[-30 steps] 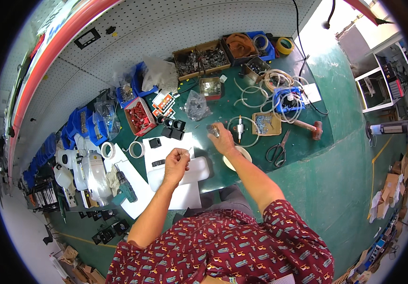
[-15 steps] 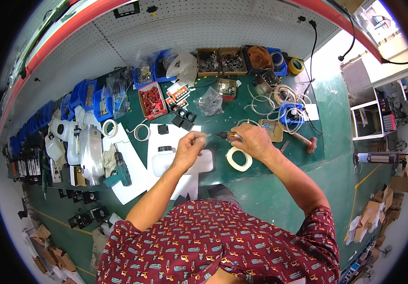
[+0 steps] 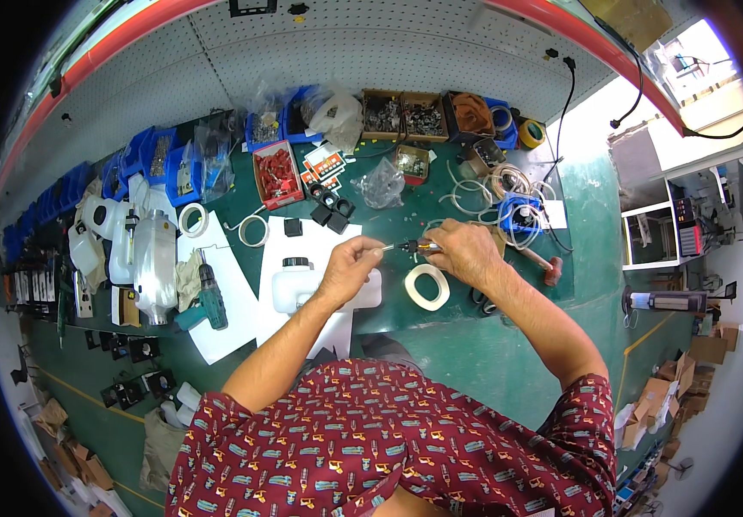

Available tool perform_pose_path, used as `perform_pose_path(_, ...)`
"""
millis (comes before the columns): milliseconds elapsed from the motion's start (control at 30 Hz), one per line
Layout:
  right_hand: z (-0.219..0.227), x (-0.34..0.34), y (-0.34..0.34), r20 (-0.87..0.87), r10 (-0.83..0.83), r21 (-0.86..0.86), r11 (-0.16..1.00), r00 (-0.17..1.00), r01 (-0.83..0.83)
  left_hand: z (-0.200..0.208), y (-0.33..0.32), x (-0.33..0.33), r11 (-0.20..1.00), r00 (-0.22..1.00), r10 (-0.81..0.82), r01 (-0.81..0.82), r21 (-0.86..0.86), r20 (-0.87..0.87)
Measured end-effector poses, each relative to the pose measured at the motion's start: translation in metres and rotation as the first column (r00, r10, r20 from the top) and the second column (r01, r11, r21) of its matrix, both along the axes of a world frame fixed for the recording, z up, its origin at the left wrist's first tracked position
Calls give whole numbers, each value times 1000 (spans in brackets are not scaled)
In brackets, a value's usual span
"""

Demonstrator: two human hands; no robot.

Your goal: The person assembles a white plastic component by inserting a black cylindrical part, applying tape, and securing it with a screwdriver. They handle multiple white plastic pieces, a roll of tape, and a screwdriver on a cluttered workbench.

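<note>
Over the bench front, my left hand pinches a small pale, tube-like piece; its exact kind is too small to tell. My right hand is closed around a small hand tool with a dark front end and an orange-and-black handle. The tool's dark end faces the pale piece, close to it; whether they touch I cannot tell. Below my left hand lies a white plastic bottle with a black cap, partly hidden by the hand and forearm. A roll of cream tape lies below the tool.
Behind my hands are black blocks, a clear plastic bag and a box of red parts. Coiled clear tubing and a hammer lie right. A green power drill lies left on white paper; blue bins line the back.
The pale piece in my left hand has turned more level, in line with the tool. Both hands keep their grips. The whole view has shifted slightly.
</note>
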State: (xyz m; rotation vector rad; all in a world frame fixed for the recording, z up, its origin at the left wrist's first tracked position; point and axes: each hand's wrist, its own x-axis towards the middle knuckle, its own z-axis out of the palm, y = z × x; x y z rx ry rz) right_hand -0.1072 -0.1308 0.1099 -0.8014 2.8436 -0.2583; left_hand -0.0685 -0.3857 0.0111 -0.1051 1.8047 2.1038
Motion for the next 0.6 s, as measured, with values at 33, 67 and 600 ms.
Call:
perform_pose_path(33,2,-1,-1,2,13,25,1000,1000,-13,-1,0,1,1000,1000,-1,1,-3,-29)
perform_pose_path(67,4,-2,-2,5,26,50,998,1000,-26,-2,1,1,1000,998,-1,1,-6,-58)
perform_pose_path(600,20,-10,-12,46,114,179,977,992,-120,-5,2,2,1000,999,2,-3,-17,-54)
